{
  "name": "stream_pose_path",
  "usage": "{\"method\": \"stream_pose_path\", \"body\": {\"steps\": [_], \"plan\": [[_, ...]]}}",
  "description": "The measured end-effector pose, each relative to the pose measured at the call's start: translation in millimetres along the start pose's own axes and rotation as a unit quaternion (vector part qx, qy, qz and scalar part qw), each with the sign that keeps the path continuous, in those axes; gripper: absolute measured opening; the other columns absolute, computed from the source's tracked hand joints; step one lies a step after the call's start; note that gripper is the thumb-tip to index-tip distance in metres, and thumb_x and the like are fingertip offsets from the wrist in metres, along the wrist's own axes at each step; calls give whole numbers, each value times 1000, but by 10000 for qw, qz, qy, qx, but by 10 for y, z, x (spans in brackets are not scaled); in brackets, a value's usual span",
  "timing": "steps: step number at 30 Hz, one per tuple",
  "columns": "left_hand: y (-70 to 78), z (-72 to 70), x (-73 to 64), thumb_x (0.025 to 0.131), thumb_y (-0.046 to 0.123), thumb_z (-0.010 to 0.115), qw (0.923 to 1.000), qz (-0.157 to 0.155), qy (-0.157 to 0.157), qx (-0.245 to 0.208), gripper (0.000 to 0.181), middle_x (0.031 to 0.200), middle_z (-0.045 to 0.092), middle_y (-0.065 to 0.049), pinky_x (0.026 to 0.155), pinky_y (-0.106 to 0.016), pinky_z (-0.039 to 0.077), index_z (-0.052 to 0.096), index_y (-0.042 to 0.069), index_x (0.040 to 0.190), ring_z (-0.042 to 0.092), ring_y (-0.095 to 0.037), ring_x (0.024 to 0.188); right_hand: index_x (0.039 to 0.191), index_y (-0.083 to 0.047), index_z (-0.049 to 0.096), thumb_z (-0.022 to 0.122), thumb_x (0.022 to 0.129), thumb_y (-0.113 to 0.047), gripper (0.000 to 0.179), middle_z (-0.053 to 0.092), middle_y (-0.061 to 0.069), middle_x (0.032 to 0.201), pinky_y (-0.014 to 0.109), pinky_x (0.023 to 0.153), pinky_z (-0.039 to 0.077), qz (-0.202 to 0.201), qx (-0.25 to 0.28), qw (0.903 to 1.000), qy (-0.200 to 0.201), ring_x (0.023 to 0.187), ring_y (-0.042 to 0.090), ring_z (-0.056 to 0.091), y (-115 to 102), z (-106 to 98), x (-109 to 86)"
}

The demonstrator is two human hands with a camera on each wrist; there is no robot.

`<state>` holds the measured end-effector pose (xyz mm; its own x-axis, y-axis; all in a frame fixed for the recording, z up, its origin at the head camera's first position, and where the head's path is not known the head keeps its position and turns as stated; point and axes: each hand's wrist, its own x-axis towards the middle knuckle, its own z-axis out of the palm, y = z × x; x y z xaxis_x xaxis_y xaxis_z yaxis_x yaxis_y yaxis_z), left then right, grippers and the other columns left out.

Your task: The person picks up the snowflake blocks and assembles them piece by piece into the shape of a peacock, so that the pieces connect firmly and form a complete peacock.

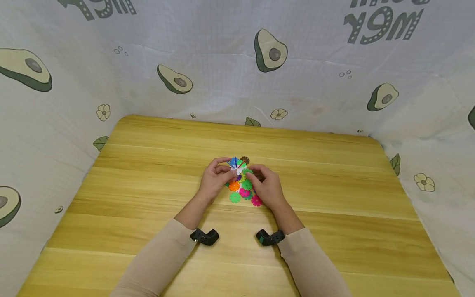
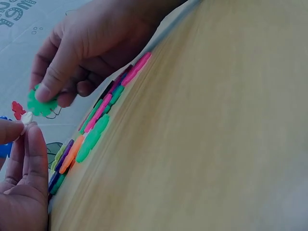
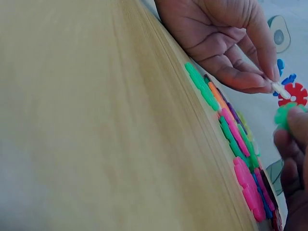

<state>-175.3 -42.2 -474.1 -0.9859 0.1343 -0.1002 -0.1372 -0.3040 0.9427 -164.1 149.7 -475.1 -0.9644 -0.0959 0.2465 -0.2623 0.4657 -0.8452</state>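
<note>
My left hand [image 1: 215, 178] pinches a white notched disc [image 2: 27, 118] between thumb and fingers. Joined around that white disc are a red disc [image 3: 293, 95] and blue discs [image 1: 233, 161], raised above the table. In my right hand [image 1: 268, 185], thumb and fingers grip a green notched disc [image 2: 42, 102] close beside the white one; I cannot tell whether the two touch. Below both hands lies a loose pile of flat discs, among them an orange disc [image 1: 234, 186], a light green disc [image 1: 235, 197] and a pink disc [image 1: 256, 200].
The wooden table [image 1: 334, 198] spreads out around the pile. A white cloth [image 1: 222, 62] printed with avocados hangs behind and at both sides. Each wrist wears a black strap device [image 1: 205, 237] near the sleeve cuff.
</note>
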Motion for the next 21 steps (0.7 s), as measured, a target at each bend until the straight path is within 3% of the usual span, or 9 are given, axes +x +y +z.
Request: {"method": "stream_pose_path", "body": {"steps": [6,14,21], "plan": [[1,-11,-13,93,-6,66,9999,-54,-144,46,47,85,64,2,73,-21,63,51,-4,138,70,-8,72,108,-3,71,70,97,-10,13,75,16,98,16,72,56,-143,685,9974,147,83,20,70,-22,10,-11],[8,-3,-16,92,-6,69,9997,-133,-36,180,48,84,70,2,73,-22,63,58,1,138,73,-8,73,105,-1,75,71,95,-4,11,76,19,103,13,76,58,-517,827,9951,183,86,31,72,-8,17,-1],[-7,-8,-11,92,-4,70,9990,-4,-54,436,49,85,70,0,73,-23,64,60,4,139,73,-9,73,103,-2,77,71,93,0,11,78,17,101,11,78,57,-657,698,9952,180,89,33,74,-16,15,-3]]}}
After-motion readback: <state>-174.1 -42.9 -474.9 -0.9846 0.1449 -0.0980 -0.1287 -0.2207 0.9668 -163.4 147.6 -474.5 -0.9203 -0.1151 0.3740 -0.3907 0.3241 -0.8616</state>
